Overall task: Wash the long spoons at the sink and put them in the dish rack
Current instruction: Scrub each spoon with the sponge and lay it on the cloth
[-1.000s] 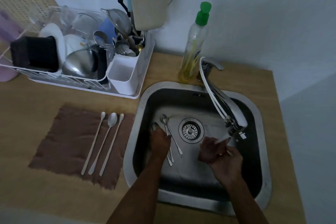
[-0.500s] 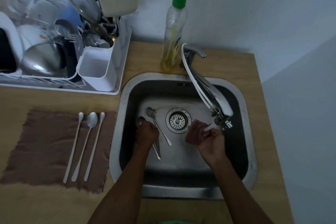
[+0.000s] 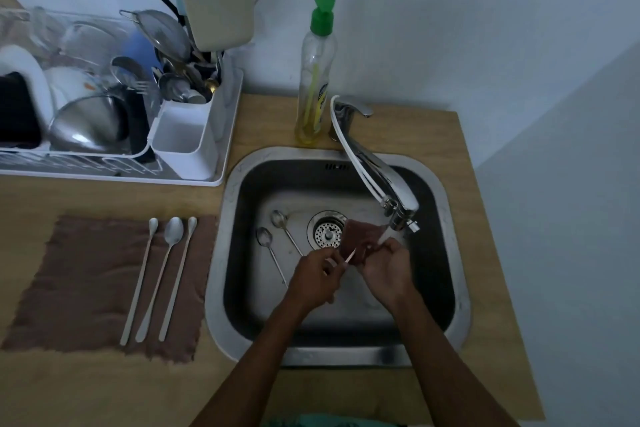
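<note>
Both hands are over the sink (image 3: 216,288), near the middle, just under the tip of the tap (image 3: 377,170). The left hand (image 3: 317,274) has its fingers curled and pinches the near end of a thin white spoon (image 3: 349,256). The right hand (image 3: 386,270) is curled round a small brown cloth (image 3: 360,236), and the spoon goes into that cloth. A pale streak sits between the tap tip and the right hand; I cannot tell if it is water or the far end of the spoon. Two metal spoons (image 3: 273,253) lie flat on the sink floor, left of the drain (image 3: 327,230), with their bowls far and their handles pointing near. On the wooden counter (image 3: 69,392), left of the sink, a big brown cloth (image 3: 69,288) lies flat with three long spoons (image 3: 157,284) on it, side by side, bowls at the far end. The dish rack (image 3: 104,177) stands far left, full of bowls, cups and tools, and its white cutlery cup (image 3: 183,142) is at its right end. A soap bottle (image 3: 315,80) with a green cap stands just left of the tap's base. It has a yellow label, but the writing is too blurry to read.
</note>
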The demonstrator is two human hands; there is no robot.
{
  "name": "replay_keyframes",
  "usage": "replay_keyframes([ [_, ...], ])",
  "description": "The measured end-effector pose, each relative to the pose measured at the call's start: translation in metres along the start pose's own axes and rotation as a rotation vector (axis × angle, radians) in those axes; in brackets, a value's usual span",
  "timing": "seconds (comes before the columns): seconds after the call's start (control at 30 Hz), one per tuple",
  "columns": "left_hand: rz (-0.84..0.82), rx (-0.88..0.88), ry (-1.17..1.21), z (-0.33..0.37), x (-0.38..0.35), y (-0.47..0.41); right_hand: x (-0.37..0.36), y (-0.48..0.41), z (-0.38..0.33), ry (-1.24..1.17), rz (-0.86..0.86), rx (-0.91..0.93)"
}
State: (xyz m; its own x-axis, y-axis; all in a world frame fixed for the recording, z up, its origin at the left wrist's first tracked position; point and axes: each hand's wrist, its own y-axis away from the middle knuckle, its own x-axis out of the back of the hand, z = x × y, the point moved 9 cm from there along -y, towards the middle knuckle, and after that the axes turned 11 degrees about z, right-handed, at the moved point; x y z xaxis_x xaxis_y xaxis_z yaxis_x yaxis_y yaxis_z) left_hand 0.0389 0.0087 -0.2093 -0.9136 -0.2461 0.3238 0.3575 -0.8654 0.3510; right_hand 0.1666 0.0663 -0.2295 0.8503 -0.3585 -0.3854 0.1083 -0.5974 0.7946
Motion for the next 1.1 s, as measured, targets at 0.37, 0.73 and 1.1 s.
replay_keyframes([
  [0.37,-0.208,0.315,-0.077,-0.030,-0.002,0.026,-0.017,0.019,-0.022,0.619,0.001,0.405],
  [0.73,0.061,-0.073,-0.191,0.001,-0.006,0.023,-0.016,0.018,-0.022,0.507,0.056,0.315],
  [1.1,0.103,-0.069,-0.201,0.011,0.000,0.031,-0.012,0.023,-0.013,0.458,0.167,0.294],
])
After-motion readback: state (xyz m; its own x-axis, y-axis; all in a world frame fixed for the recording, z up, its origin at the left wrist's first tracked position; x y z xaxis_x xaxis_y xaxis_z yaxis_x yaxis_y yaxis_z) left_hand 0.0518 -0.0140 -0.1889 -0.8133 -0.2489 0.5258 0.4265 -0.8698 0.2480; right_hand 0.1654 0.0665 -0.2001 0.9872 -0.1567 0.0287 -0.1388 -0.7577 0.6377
